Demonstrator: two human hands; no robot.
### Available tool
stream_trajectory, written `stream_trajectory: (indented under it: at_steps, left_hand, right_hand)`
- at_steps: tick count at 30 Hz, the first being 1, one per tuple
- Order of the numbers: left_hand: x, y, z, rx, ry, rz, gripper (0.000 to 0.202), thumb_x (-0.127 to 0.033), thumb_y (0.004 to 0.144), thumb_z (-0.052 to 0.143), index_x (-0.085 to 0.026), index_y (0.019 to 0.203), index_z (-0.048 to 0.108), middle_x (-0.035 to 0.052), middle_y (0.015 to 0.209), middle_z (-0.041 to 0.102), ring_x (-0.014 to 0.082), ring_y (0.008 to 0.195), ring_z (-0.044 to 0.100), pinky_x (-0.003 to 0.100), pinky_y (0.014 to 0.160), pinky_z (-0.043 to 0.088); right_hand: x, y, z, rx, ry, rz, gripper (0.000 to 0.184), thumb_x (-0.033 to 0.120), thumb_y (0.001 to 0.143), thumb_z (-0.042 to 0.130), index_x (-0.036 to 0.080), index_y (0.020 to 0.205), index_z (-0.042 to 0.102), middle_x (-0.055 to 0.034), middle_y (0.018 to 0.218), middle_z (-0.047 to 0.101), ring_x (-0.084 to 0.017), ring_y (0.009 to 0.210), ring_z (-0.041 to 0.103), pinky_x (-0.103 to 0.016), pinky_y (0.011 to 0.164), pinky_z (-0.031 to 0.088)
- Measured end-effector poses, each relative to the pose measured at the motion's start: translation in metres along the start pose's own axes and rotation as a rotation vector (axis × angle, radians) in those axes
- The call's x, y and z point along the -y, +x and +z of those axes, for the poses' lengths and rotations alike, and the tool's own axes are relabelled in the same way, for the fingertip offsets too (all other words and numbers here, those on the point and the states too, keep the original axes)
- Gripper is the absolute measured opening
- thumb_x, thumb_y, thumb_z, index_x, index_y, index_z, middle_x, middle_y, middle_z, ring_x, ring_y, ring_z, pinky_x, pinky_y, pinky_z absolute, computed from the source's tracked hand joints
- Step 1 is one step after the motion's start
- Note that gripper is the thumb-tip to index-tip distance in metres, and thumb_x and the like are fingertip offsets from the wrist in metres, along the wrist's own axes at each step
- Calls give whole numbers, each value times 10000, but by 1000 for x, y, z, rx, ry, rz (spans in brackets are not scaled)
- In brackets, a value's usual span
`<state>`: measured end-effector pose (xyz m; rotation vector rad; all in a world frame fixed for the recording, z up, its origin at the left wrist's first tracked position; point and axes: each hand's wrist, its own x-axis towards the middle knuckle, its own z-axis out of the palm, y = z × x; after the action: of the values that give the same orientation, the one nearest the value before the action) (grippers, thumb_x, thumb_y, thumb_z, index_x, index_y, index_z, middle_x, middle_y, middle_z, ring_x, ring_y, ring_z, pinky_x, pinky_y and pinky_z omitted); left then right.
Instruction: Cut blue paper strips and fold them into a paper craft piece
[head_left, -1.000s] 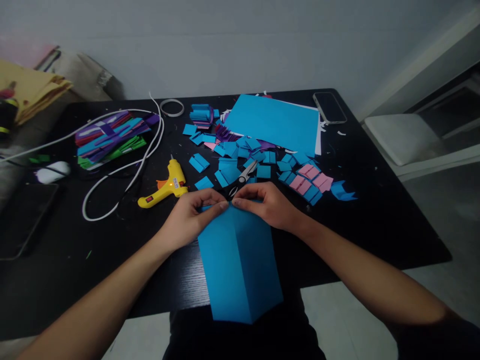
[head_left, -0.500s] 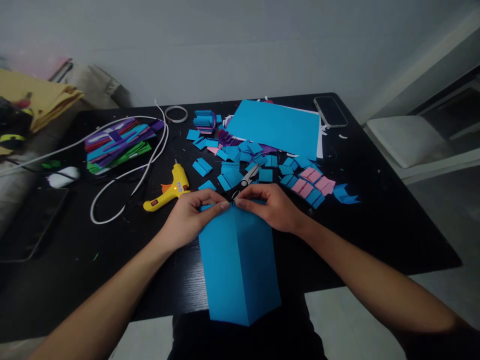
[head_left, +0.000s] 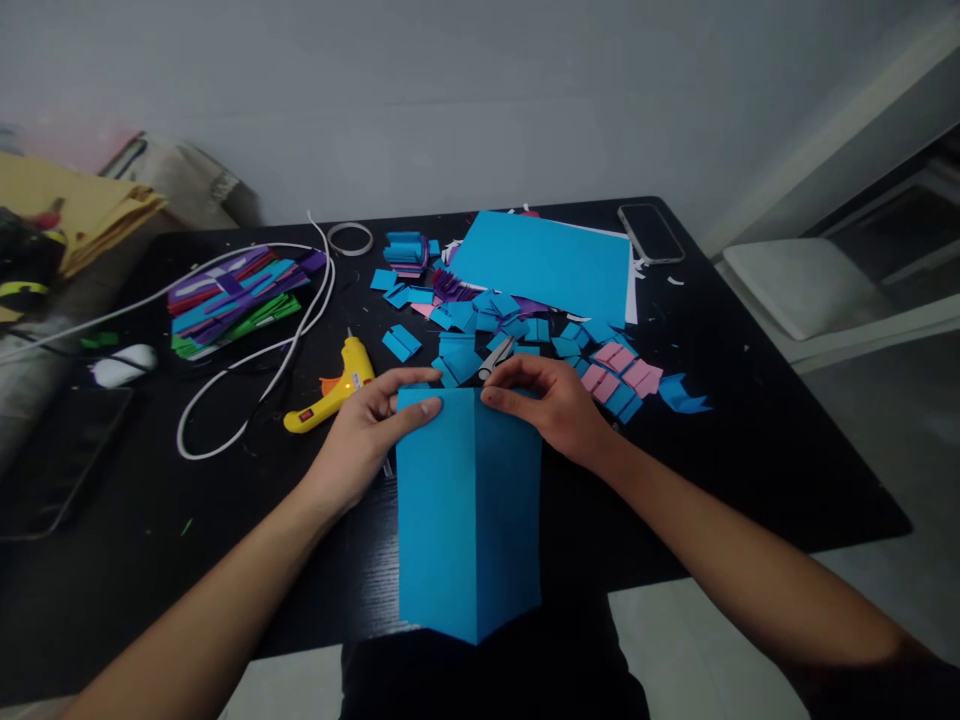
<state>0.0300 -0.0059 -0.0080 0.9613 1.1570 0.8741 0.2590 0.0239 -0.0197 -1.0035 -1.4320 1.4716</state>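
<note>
A blue sheet of paper (head_left: 437,500) with a lengthwise crease hangs over the table's front edge toward my lap. My left hand (head_left: 375,415) pinches its top left edge between thumb and fingers. At the top, just right of the crease, my right hand (head_left: 551,405) pinches the same sheet. Beyond the sheet lie scissors (head_left: 495,357), partly hidden by the paper and my right hand. A yellow glue gun (head_left: 341,385) rests just left of my left hand.
Folded blue pieces (head_left: 457,352) and pink pieces (head_left: 611,370) are scattered behind my hands. Farther back lies a flat blue sheet (head_left: 544,262), with a phone (head_left: 651,233) to its right. A white cable (head_left: 247,350) loops beside paper strips (head_left: 244,295) on the left.
My left hand has shifted slightly left along the top edge, so the hands are farther apart. The sheet has straightened and rises a little higher, covering more of the scissors.
</note>
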Motion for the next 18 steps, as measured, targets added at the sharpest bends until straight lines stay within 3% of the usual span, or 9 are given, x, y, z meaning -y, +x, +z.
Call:
stream_trajectory:
  at_steps: [4,8,13,18]
  left_hand:
    - [4,-1,3,-28,88,25,377,-539,820,792,-176,811,689,-9,623,645,110,482,545,221,444,448]
    - [11,-1,3,-229,270,236,353,-539,885,720,-188,858,703,-24,621,608,108,502,492,219,446,407]
    - [14,1,2,-304,421,341,324,-480,957,639,-187,829,685,-28,627,537,111,540,439,224,467,361]
    - [14,1,5,-316,399,325,362,-496,973,604,-199,769,629,-39,591,447,118,523,383,245,462,304]
  right_hand:
    - [-1,-1,2,-80,117,109,357,468,699,925,220,844,712,-17,871,726,-180,815,673,-302,732,540]
    - [-5,-4,6,-52,171,241,445,621,854,745,222,731,589,10,695,600,-147,605,554,-293,577,466]
    - [-7,-8,11,-150,-69,71,615,637,912,659,232,579,339,63,558,309,-98,487,296,-287,466,233]
    - [-10,-10,16,-206,-148,-22,596,592,984,569,233,588,306,63,573,255,-101,514,229,-296,484,207]
